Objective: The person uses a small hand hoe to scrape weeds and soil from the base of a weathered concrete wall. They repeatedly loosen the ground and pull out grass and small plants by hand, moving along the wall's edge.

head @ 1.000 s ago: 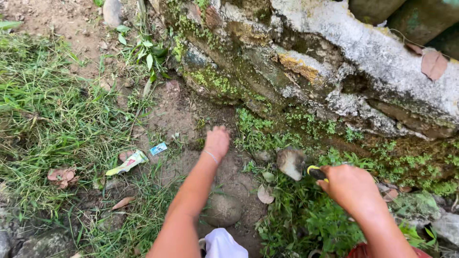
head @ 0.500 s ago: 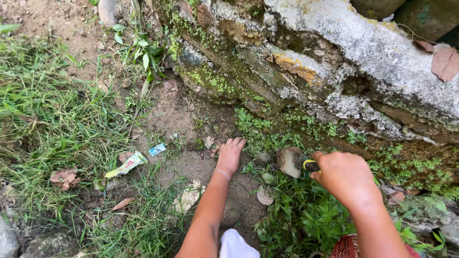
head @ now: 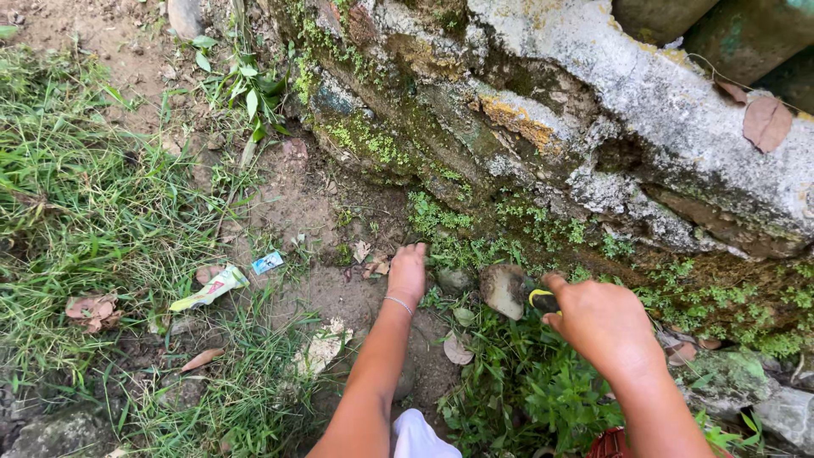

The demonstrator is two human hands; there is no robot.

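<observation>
Bare earth [head: 326,293] runs between grass [head: 93,212] and a mossy wall. On it lie a crumpled wrapper [head: 210,289], dry leaves [head: 91,308] and stones [head: 504,289]

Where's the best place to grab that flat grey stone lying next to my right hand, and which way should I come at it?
Probably pinch the flat grey stone across its narrower left and right edges, coming from above and slightly from its left. Its broad face tilts upward, both edges show, and that side has bare soil. The right hand, closed on a yellow-and-black tool, crowds its right edge.
</observation>
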